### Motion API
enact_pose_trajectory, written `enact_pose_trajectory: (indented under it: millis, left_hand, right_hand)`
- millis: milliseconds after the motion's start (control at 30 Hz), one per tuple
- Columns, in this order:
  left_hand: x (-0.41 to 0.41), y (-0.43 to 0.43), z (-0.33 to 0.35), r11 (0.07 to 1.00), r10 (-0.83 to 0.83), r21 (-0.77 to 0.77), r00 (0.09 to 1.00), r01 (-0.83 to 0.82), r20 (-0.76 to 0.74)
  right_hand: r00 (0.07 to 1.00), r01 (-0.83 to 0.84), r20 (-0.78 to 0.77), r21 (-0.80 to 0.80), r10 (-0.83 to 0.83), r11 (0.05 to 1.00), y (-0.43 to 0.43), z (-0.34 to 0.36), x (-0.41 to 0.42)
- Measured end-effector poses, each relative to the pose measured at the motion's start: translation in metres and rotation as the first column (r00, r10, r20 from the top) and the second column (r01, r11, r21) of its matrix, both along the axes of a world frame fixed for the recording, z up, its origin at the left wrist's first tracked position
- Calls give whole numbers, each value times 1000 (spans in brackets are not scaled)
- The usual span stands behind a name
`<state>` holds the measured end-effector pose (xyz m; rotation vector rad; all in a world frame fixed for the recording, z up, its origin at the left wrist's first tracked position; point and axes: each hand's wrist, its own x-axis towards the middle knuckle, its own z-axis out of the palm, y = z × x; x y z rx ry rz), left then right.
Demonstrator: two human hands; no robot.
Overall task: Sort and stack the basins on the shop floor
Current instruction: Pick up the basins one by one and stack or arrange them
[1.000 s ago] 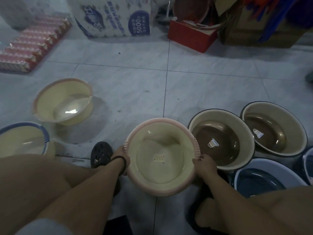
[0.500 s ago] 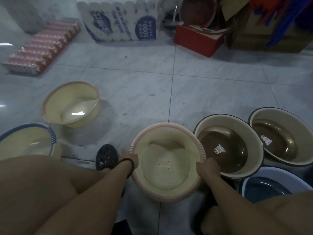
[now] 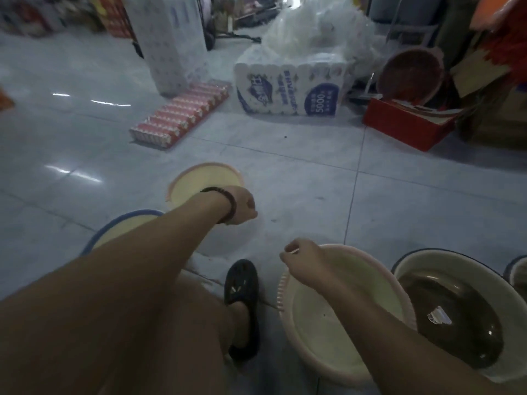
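Note:
A cream basin with a pink rim (image 3: 328,332) sits on the floor at the lower right. My right hand (image 3: 302,259) hovers at its far left rim with fingers curled; whether it grips is unclear. A second pink-rimmed cream basin (image 3: 196,182) lies farther out, left of centre. My left hand (image 3: 242,206), with a dark band on the wrist, is curled at that basin's right rim. A blue-rimmed cream basin (image 3: 125,226) shows partly behind my left forearm. A dark-rimmed basin with a brown inside (image 3: 456,317) stands to the right, and another (image 3: 517,270) at the frame's edge.
My foot in a black shoe (image 3: 242,297) rests between the basins. Farther back stand a white tissue pack (image 3: 288,89), flat red packs (image 3: 182,121), a red box (image 3: 407,124) and a brown basin (image 3: 410,72) leaning on clutter. Grey floor tiles (image 3: 299,172) lie between.
Both hands have let go of the sides of the near pink-rimmed basin. My left hand reached out to the far cream basin; my right moved to the near basin's far rim. The view tilted up.

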<state>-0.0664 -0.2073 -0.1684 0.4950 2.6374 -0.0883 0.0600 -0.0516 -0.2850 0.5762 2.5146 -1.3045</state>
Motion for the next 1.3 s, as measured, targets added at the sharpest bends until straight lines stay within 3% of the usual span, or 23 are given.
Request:
enact_pose_trajectory:
  millis: [200,333,533,633,767,867,1100,1300]
  left_hand:
    - [-62,-88,-74,960,277,47,959,-275,-52]
    - [-115,-110,-153,924,381,15,923,-382,55]
    - [-191,-121,-250,934,356,-35,934,-357,-28]
    - [-214,-114,-287,937,345,-65,938,-344,14]
    - [-213,-110,-317,931,325,-94,920,-351,-217]
    - [-194,-105,-334,961,224,-93,932,-260,-286]
    - [-150,-76,-288,992,128,61,929,-114,-346]
    - [-116,-20,-178,983,-29,156,923,96,-383]
  right_hand:
    - [986,-144,90,64,138,987,-33,-15,-76]
    - [968,-219,141,82,206,972,-44,-44,-138]
    - [953,-251,195,69,234,965,-61,-86,-209]
    - [935,-283,235,48,265,958,-57,-109,-230]
    - [927,-316,214,5,307,949,-58,-134,-249]
    - [934,-286,222,-12,281,958,-52,-144,-252]
    - [980,-31,194,-120,54,992,-34,-116,-239]
    - [961,271,104,-183,-255,945,10,-35,-210]
